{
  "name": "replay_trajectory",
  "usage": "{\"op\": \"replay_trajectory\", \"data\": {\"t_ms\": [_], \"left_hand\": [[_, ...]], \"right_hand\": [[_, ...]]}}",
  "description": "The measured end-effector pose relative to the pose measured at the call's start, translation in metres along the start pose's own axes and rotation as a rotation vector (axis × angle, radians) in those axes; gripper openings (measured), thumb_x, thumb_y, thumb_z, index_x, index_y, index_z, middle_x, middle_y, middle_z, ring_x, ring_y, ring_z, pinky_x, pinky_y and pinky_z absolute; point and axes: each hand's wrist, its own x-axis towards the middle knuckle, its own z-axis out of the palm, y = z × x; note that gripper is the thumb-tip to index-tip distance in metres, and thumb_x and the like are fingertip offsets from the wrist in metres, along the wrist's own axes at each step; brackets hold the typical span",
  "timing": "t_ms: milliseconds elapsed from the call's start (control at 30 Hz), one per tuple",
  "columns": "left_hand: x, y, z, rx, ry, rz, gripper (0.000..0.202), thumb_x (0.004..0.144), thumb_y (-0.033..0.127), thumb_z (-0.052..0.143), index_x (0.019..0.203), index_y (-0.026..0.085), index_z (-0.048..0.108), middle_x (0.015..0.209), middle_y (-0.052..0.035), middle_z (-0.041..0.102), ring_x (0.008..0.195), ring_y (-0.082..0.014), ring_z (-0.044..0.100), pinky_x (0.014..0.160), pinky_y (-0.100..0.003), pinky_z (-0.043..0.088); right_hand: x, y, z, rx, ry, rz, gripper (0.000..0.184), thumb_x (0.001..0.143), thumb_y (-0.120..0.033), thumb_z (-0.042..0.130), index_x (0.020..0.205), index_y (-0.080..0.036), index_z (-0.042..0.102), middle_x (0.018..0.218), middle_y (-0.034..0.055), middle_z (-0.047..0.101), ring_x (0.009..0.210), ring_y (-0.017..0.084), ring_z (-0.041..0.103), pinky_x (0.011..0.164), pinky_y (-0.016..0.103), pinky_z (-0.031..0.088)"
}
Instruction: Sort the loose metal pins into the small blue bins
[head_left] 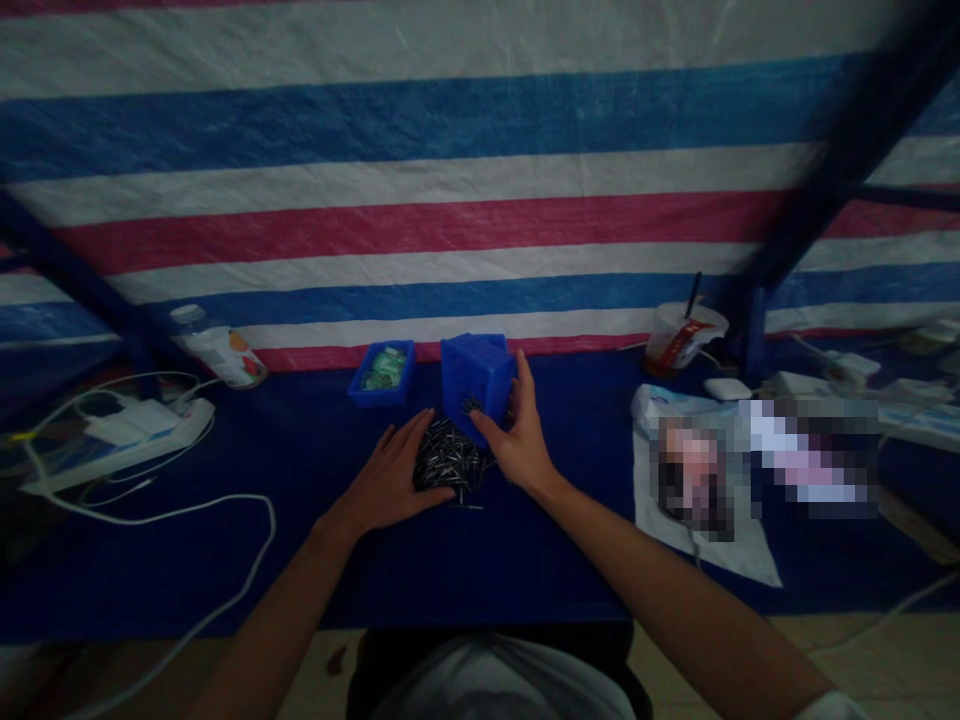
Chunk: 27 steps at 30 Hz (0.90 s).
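My right hand (520, 437) grips a blue plastic bin (475, 378) and holds it tipped toward me over the dark blue table (300, 540). A pile of small dark metal pins or screws (448, 459) lies on the table under the bin's mouth. My left hand (390, 475) rests beside the pile on its left, fingers stretched out and touching the pile's edge. A second, smaller blue bin (382, 373) with green parts inside stands just behind and to the left.
A white power strip (120, 435) with white cables lies at the left, a plastic bottle (219, 350) lies behind it. A drink cup with a straw (681, 338) stands at the right, near white paper (720, 530) and adapters. A striped tarp (450, 180) backs the table.
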Motion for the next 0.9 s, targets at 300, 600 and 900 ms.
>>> {"op": "replay_trajectory", "data": {"t_ms": [300, 600, 900], "left_hand": [[0.000, -0.001, 0.000, -0.003, -0.004, 0.007, 0.106, 0.080, 0.066, 0.060, 0.156, 0.020, 0.002, 0.158, -0.0185, 0.027, 0.144, -0.0325, 0.030, 0.118, -0.055, 0.022], [0.000, -0.001, 0.000, -0.006, 0.003, 0.011, 0.105, 0.080, 0.066, 0.059, 0.156, 0.019, 0.004, 0.157, -0.0183, 0.028, 0.144, -0.0328, 0.031, 0.117, -0.056, 0.022], [0.000, 0.000, -0.001, -0.001, 0.005, 0.016, 0.101, 0.082, 0.066, 0.057, 0.155, 0.020, 0.006, 0.157, -0.0170, 0.029, 0.144, -0.0326, 0.031, 0.117, -0.055, 0.022]], "right_hand": [[-0.004, 0.006, 0.001, -0.030, -0.026, -0.045, 0.082, 0.085, -0.036, 0.063, 0.153, -0.027, 0.017, 0.152, 0.0119, 0.037, 0.135, 0.030, 0.043, 0.110, 0.052, 0.039], [-0.004, 0.005, -0.001, -0.066, -0.008, -0.023, 0.070, 0.075, -0.027, 0.063, 0.138, -0.023, 0.033, 0.132, 0.0141, 0.054, 0.122, 0.030, 0.053, 0.103, 0.049, 0.044], [-0.006, 0.009, -0.001, -0.076, -0.005, -0.079, 0.068, 0.074, -0.022, 0.061, 0.136, -0.023, 0.033, 0.130, 0.0133, 0.054, 0.120, 0.031, 0.054, 0.103, 0.051, 0.043]]}}
